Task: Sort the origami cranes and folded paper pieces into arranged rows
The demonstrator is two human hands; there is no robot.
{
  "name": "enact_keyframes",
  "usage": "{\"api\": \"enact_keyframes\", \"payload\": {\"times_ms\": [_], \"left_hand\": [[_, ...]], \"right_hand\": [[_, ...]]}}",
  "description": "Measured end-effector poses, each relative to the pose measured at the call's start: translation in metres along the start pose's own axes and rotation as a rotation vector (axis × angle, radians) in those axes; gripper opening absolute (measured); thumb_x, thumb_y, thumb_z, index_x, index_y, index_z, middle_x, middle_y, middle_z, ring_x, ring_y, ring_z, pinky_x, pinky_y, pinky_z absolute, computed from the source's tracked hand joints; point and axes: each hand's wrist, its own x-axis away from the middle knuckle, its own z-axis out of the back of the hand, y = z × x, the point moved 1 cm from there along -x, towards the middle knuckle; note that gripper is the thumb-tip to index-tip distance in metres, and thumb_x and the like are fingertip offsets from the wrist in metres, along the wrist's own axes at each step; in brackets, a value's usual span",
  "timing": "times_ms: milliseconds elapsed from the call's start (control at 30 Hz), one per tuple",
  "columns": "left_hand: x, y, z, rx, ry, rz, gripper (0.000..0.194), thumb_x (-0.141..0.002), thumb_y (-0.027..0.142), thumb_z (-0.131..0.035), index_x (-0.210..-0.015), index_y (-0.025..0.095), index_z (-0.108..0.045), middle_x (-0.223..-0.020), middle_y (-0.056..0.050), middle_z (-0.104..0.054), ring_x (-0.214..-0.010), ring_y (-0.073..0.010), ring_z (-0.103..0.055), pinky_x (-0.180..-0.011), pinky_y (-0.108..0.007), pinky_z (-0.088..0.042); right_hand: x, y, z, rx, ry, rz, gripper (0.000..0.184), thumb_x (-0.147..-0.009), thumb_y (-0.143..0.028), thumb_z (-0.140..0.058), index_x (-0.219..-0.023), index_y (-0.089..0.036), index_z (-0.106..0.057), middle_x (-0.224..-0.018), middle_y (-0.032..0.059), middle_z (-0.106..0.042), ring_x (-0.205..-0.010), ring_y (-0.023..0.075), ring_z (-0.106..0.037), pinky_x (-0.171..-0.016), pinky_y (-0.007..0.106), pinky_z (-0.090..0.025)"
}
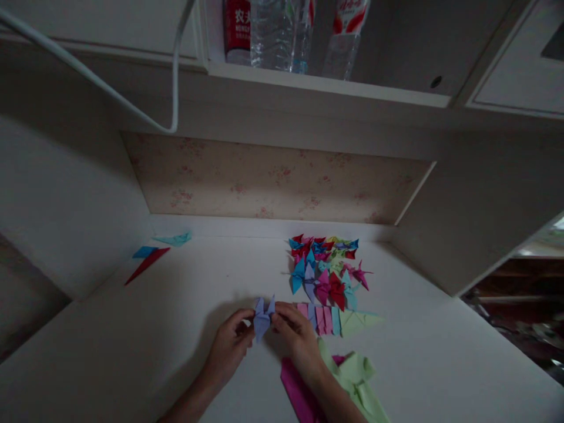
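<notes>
A lavender origami crane (262,321) is held up between my two hands, over the white desk. My left hand (231,342) pinches its left side with thumb and forefinger. On the other side, my right hand (298,338) grips the crane's right edge with fingers and thumb. Beyond my right hand lies a row of folded paper strips (325,320) in pink, purple and light blue, with a pale green folded piece (359,322) at its right end. Under my right forearm are a magenta paper sheet (299,390) and pale green folded paper (355,370).
Many-coloured finished cranes (324,267) are packed together at the back right. Red (147,265), blue (144,252) and turquoise (175,239) paper pieces lie at the back left. Overhead, a shelf (335,87) holds plastic bottles (273,35), and a white cable (132,108) hangs down.
</notes>
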Motion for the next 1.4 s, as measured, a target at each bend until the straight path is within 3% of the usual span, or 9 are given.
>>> {"api": "enact_keyframes", "payload": {"times_ms": [400, 500, 600, 667, 767, 933, 1033, 1167, 1400], "left_hand": [[0.001, 0.009, -0.004, -0.018, -0.026, 0.028, 0.032, -0.070, 0.044, -0.065, -0.086, 0.017, -0.065, -0.054, 0.005, -0.051, -0.045, -0.0105, -0.044, -0.044, -0.021, -0.034], [0.000, 0.004, -0.006, -0.007, -0.049, 0.046, 0.033, -0.071, 0.045, -0.064, -0.090, 0.018, -0.063, -0.060, 0.005, -0.054, -0.046, -0.0100, -0.044, -0.044, -0.020, -0.035], [-0.003, -0.005, -0.007, -0.030, -0.049, 0.043, 0.036, -0.072, 0.049, -0.063, -0.088, 0.017, -0.063, -0.066, 0.002, -0.057, -0.047, -0.0092, -0.044, -0.043, -0.020, -0.033], [-0.004, -0.010, -0.006, -0.059, -0.063, 0.029, 0.037, -0.074, 0.052, -0.061, -0.084, 0.017, -0.064, -0.066, 0.001, -0.057, -0.046, -0.0091, -0.043, -0.042, -0.020, -0.032], [-0.003, -0.013, -0.005, -0.090, -0.088, 0.020, 0.036, -0.076, 0.052, -0.059, -0.079, 0.017, -0.064, -0.061, 0.002, -0.054, -0.047, -0.0095, -0.043, -0.042, -0.019, -0.032], [-0.003, -0.012, -0.005, -0.089, -0.102, 0.030, 0.035, -0.076, 0.052, -0.058, -0.080, 0.017, -0.065, -0.059, 0.003, -0.053, -0.047, -0.0104, -0.042, -0.044, -0.020, -0.032], [-0.004, -0.011, -0.006, -0.094, -0.117, 0.020, 0.036, -0.075, 0.053, -0.059, -0.078, 0.017, -0.064, -0.060, 0.003, -0.053, -0.048, -0.0105, -0.042, -0.046, -0.021, -0.034], [-0.003, -0.010, -0.006, -0.102, -0.127, 0.011, 0.035, -0.075, 0.052, -0.058, -0.077, 0.018, -0.063, -0.061, 0.004, -0.052, -0.049, -0.0104, -0.043, -0.047, -0.021, -0.034], [-0.001, -0.004, -0.006, -0.117, -0.127, 0.012, 0.029, -0.077, 0.047, -0.056, -0.075, 0.018, -0.063, -0.061, 0.004, -0.052, -0.047, -0.0096, -0.041, -0.046, -0.020, -0.031]], "right_hand": [[0.001, -0.003, -0.001, 0.079, 0.126, 0.030, 0.020, -0.083, -0.039, -0.063, -0.078, -0.023, -0.072, -0.076, 0.0015, -0.059, -0.070, 0.0155, -0.054, -0.064, 0.026, -0.041], [0.000, -0.014, 0.001, 0.048, 0.229, 0.024, 0.022, -0.083, -0.041, -0.062, -0.077, -0.021, -0.070, -0.070, -0.0004, -0.055, -0.063, 0.0134, -0.051, -0.060, 0.025, -0.041], [-0.002, -0.034, 0.013, 0.006, 0.238, -0.010, 0.027, -0.083, -0.045, -0.061, -0.078, -0.019, -0.068, -0.057, -0.0023, -0.053, -0.053, 0.0124, -0.049, -0.053, 0.025, -0.039], [-0.004, -0.047, 0.035, 0.007, 0.218, -0.021, 0.029, -0.081, -0.046, -0.062, -0.080, -0.018, -0.067, -0.053, -0.0023, -0.055, -0.050, 0.0129, -0.051, -0.051, 0.026, -0.039], [-0.007, -0.055, 0.090, 0.059, 0.280, -0.002, 0.032, -0.075, -0.048, -0.068, -0.085, -0.017, -0.067, -0.059, -0.0004, -0.060, -0.054, 0.0145, -0.055, -0.053, 0.027, -0.042], [-0.004, -0.041, 0.204, 0.309, 0.497, -0.078, 0.043, -0.071, -0.053, -0.069, -0.092, -0.014, -0.068, -0.061, 0.0024, -0.063, -0.055, 0.0156, -0.056, -0.056, 0.029, -0.044], [0.001, -0.030, 0.252, 0.370, 0.542, -0.116, 0.047, -0.067, -0.055, -0.070, -0.091, -0.015, -0.068, -0.070, 0.0053, -0.066, -0.058, 0.0165, -0.058, -0.057, 0.030, -0.047], [0.001, -0.013, 0.283, 0.409, 0.491, -0.152, 0.047, -0.061, -0.056, -0.072, -0.083, -0.015, -0.069, -0.063, 0.0044, -0.064, -0.052, 0.0161, -0.056, -0.052, 0.030, -0.046], [-0.013, 0.017, 0.301, 0.474, 0.381, -0.185, 0.045, -0.058, -0.053, -0.072, -0.083, -0.015, -0.073, -0.055, 0.0039, -0.063, -0.045, 0.0154, -0.051, -0.045, 0.029, -0.040]]}}
